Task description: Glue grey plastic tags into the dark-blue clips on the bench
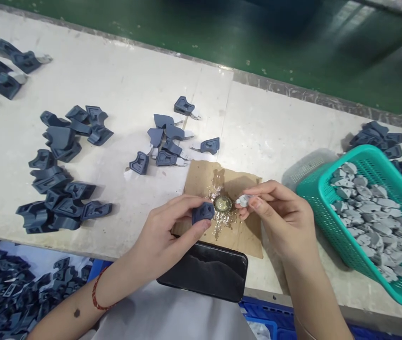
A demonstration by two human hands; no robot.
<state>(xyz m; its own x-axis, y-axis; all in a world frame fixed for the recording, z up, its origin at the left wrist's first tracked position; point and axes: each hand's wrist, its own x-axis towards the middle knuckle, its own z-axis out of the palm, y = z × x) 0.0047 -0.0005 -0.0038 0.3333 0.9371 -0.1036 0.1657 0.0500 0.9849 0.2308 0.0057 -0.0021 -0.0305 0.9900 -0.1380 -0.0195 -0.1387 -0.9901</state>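
Note:
Between the thumb and fingers of my left hand [172, 236] is a dark blue-grey plastic part [202, 213]. My right hand [286, 217] pinches a small light-grey piece [243, 200] by its end. Between the two hands sits a small round dish [223, 204] of shiny yellowish liquid, with wet splashes around it. It stands on a brown cardboard sheet [250, 236]. Both held pieces are near the dish's rim, apart from each other. Beyond my left hand lies a loose group of dark parts [172, 132], most with light-grey pieces sticking out.
A teal basket [314, 184] of light-grey pieces [374, 212] stands at the right. A phone [208, 271] lies at the table's near edge. Dark parts [59, 184] are heaped at the left, more [374, 137] behind the basket. A bin of dark parts [16, 293] is below left.

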